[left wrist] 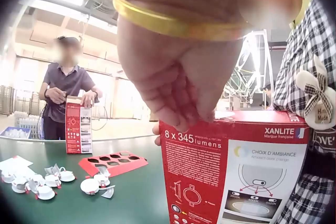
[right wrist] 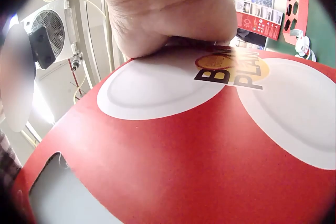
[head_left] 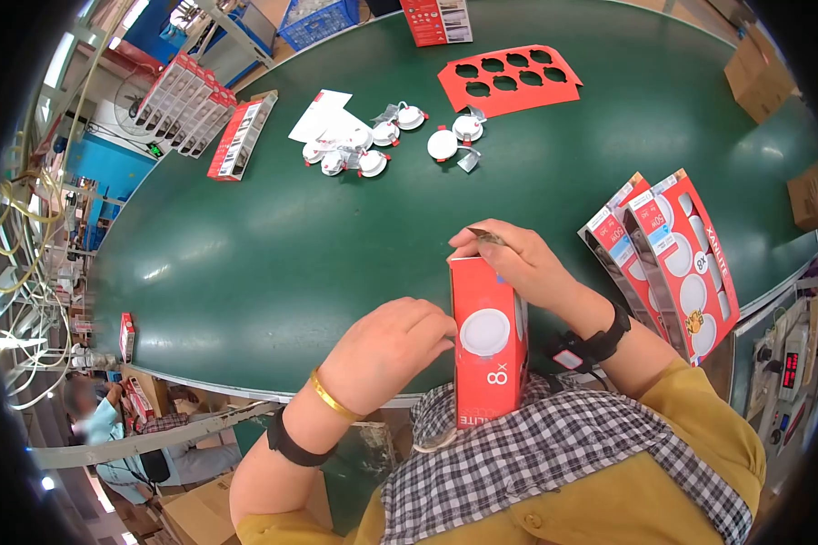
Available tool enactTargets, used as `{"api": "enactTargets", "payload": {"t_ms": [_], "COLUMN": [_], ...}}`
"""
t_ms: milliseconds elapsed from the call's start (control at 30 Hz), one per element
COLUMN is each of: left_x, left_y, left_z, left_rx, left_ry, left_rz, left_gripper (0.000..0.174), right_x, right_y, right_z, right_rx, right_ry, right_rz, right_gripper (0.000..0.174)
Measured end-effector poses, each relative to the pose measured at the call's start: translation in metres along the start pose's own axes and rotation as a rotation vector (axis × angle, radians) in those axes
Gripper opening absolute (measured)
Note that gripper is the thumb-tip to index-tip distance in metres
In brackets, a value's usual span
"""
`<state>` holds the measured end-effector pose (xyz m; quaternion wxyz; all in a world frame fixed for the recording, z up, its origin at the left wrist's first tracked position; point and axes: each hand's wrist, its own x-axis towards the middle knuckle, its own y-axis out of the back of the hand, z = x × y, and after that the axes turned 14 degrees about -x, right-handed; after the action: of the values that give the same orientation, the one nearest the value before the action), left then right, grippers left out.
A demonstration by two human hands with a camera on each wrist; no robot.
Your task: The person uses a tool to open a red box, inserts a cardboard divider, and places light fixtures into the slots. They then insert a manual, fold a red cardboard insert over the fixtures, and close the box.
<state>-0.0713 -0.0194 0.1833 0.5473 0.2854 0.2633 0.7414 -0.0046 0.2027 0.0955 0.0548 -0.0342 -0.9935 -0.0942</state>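
A red XANLITE box (head_left: 489, 345) stands on edge at the table's near side, against the checked apron. The left hand (head_left: 393, 343) touches the box's left edge with bent fingertips; in the left wrist view the fingers of this hand (left wrist: 178, 87) lie bunched at the box's top edge (left wrist: 231, 119). At the far end of the box the right hand (head_left: 518, 259) holds a small dark, shiny item (head_left: 487, 236) between thumb and fingers. In the right wrist view the right hand (right wrist: 168, 19) rests against the box's broad red face (right wrist: 173, 155), its fingers hidden.
Two packed red boxes (head_left: 686, 263) lie at the right. White round lamps (head_left: 373, 163) and a red tray with round holes (head_left: 509, 80) are farther back. More red boxes (head_left: 186, 104) stand at the back left, cartons (head_left: 760, 73) at the right. Another person (left wrist: 68, 82) stands across the table.
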Motion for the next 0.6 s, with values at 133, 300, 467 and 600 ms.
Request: {"api": "enactTargets", "payload": {"t_ms": [133,300,467,600], "left_x": [0.0029,0.0066,0.0096,0.0067], "left_y": [0.0005,0.0004,0.0031,-0.0038], "left_z": [-0.0026,0.0010,-0.0009,-0.0065], "left_rx": [0.009,0.060,0.203,0.230], "left_ry": [-0.059,-0.069,-0.101,-0.115], "left_rz": [-0.032,-0.080,-0.189,-0.161], "left_gripper": [0.020,0.018,0.022,0.023], "right_x": [0.0007,-0.0007,0.0006,0.0010], "right_y": [0.0000,-0.0022,-0.0020,-0.0035], "right_z": [-0.0003,0.0020,-0.0006,0.0038], "right_rx": [0.022,0.047,0.017,0.041], "right_ry": [-0.026,0.011,-0.022,0.014], "right_rz": [-0.011,0.035,0.003,0.020], "right_gripper": [0.031,0.031,0.031,0.031]}}
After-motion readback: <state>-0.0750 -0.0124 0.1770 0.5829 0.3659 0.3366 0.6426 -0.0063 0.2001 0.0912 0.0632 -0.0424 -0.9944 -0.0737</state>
